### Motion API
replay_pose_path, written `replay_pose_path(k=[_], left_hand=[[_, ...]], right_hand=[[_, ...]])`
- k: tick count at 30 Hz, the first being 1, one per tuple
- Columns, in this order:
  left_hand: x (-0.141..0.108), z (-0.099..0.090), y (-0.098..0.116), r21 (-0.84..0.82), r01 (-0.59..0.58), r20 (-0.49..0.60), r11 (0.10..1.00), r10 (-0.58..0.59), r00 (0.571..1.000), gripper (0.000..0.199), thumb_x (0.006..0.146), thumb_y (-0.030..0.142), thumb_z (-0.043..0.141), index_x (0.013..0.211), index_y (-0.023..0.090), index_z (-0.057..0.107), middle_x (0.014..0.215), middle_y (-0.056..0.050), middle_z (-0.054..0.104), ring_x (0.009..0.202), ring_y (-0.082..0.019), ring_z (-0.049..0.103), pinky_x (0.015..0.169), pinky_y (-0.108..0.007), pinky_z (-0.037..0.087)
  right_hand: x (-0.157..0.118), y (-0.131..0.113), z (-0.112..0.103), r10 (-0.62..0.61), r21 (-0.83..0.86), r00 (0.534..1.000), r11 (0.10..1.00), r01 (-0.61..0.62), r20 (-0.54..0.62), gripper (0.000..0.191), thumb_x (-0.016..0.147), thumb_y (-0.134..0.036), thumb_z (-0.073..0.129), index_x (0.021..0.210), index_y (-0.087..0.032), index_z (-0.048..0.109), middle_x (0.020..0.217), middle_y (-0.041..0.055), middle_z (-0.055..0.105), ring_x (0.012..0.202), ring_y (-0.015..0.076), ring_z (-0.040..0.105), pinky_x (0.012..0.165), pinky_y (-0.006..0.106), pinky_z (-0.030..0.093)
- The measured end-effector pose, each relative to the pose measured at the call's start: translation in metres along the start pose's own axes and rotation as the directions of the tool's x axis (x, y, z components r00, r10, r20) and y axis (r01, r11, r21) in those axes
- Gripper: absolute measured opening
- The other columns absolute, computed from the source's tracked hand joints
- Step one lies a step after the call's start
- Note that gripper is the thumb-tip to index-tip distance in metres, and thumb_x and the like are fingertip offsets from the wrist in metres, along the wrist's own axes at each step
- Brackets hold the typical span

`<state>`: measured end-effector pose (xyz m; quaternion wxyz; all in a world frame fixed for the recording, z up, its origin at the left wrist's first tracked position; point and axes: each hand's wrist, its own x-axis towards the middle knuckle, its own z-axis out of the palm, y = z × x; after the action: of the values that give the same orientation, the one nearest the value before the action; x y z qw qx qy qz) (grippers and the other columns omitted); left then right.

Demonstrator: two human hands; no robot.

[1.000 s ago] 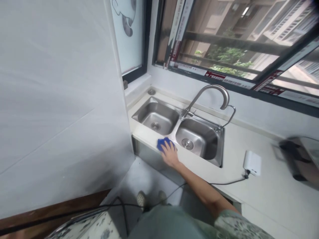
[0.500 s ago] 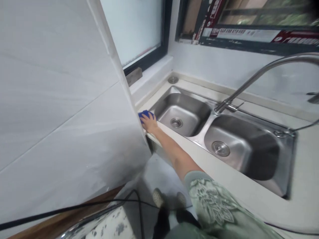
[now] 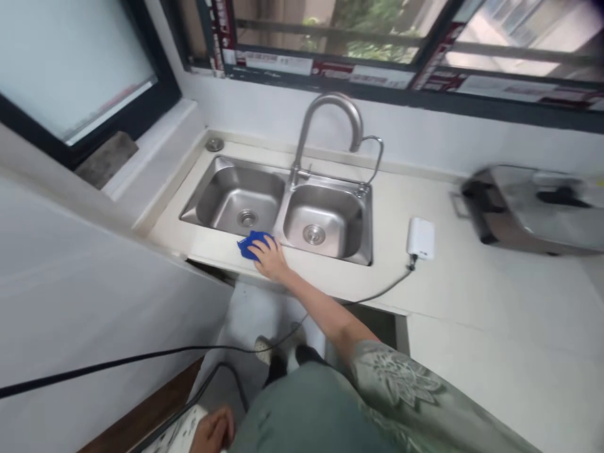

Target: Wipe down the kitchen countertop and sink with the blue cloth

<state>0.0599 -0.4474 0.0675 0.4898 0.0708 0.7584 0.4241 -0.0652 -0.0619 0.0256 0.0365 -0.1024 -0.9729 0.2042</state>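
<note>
My right hand presses a blue cloth flat on the pale countertop, at the front rim of the double steel sink. Its fingers lie over the cloth's right part. Low in the view, my left hand hangs beside my body with its fingers curled; whether anything is in it is hidden. The curved faucet rises behind the sink, between the two basins.
A white box with a cable lies right of the sink. Farther right stands a glass-lidded appliance. A round metal piece sits at the back left corner. A black cable crosses low in front.
The view has swung right. My right hand has moved the cloth rightward along the counter's front edge, away from the wall panel. My left hand has come into view.
</note>
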Motion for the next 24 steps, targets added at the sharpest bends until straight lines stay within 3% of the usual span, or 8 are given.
replay_pose_path(k=[5,9,12,15,17,21,22,24], left_hand=[[0.012,0.022,0.053,-0.159,-0.03,0.261,0.987,0.071,0.963,0.047,0.078,0.056,0.056,0.048,0.023,0.042,0.05,0.001,0.039,0.051,-0.013,0.033,0.054,-0.029,0.031],[0.033,0.059,0.099,-0.135,-0.112,0.398,0.985,0.157,0.904,0.035,0.076,0.044,0.056,0.051,0.021,0.047,0.051,0.001,0.044,0.047,-0.01,0.03,0.049,-0.026,0.023],[0.052,0.092,0.129,-0.173,-0.162,0.423,0.971,0.222,0.879,0.028,0.074,0.037,0.055,0.054,0.02,0.049,0.054,0.002,0.047,0.047,-0.008,0.029,0.046,-0.024,0.019],[0.069,0.126,0.15,-0.214,-0.17,0.387,0.962,0.243,0.889,0.021,0.07,0.036,0.056,0.057,0.019,0.051,0.056,0.003,0.049,0.046,-0.006,0.025,0.046,-0.023,0.016],[0.082,0.147,0.16,-0.226,-0.178,0.325,0.958,0.247,0.913,0.019,0.066,0.036,0.056,0.059,0.019,0.051,0.057,0.003,0.051,0.045,-0.005,0.023,0.045,-0.023,0.015],[0.105,0.179,0.178,-0.223,-0.261,0.136,0.939,0.295,0.946,0.019,0.064,0.038,0.055,0.061,0.019,0.051,0.057,0.005,0.05,0.042,-0.004,0.022,0.046,-0.023,0.014],[0.111,0.184,0.183,-0.226,-0.305,0.069,0.925,0.328,0.942,0.019,0.064,0.038,0.055,0.061,0.02,0.05,0.056,0.005,0.049,0.041,-0.004,0.022,0.046,-0.022,0.015],[0.119,0.19,0.196,-0.253,-0.409,-0.076,0.877,0.403,0.912,0.019,0.065,0.037,0.057,0.06,0.02,0.05,0.053,0.006,0.046,0.041,-0.005,0.024,0.047,-0.022,0.018]], right_hand=[[-0.105,0.076,-0.031,0.217,-0.056,0.971,0.973,-0.224,-0.099,0.057,0.096,-0.03,0.054,0.152,-0.024,0.052,0.163,0.0075,0.042,0.152,0.0389,0.02,0.125,0.063,0.009],[-0.175,0.124,-0.058,0.43,-0.096,0.883,0.887,-0.452,-0.19,0.056,0.097,-0.032,0.052,0.152,-0.023,0.052,0.164,0.0084,0.041,0.153,0.0404,0.019,0.123,0.064,0.013],[-0.196,0.142,-0.074,0.598,-0.095,0.764,0.769,-0.632,-0.243,0.057,0.098,-0.032,0.05,0.153,-0.021,0.051,0.165,0.01,0.039,0.151,0.0433,0.021,0.121,0.066,0.017],[-0.19,0.133,-0.076,0.721,-0.077,0.646,0.65,-0.756,-0.25,0.059,0.098,-0.032,0.051,0.156,-0.019,0.047,0.167,0.0121,0.035,0.151,0.0466,0.021,0.12,0.067,0.018],[-0.179,0.115,-0.07,0.725,-0.068,0.656,0.658,-0.75,-0.21,0.06,0.098,-0.03,0.051,0.157,-0.019,0.046,0.167,0.0127,0.034,0.151,0.0471,0.02,0.119,0.068,0.017],[-0.159,0.083,-0.064,0.579,0.028,0.803,0.813,-0.581,-0.143,0.051,0.099,-0.019,0.046,0.149,-0.023,0.054,0.161,0.0112,0.044,0.148,0.0397,0.032,0.118,0.062,0.027],[-0.156,0.08,-0.067,0.545,0.099,0.825,0.838,-0.536,-0.152,0.049,0.098,-0.017,0.047,0.145,-0.024,0.058,0.157,0.0104,0.05,0.144,0.0362,0.039,0.116,0.057,0.032],[-0.157,0.079,-0.079,0.54,0.347,0.818,0.819,-0.457,-0.196,0.045,0.096,-0.018,0.052,0.139,-0.026,0.063,0.144,0.0079,0.062,0.131,0.028,0.054,0.11,0.045,0.043]])
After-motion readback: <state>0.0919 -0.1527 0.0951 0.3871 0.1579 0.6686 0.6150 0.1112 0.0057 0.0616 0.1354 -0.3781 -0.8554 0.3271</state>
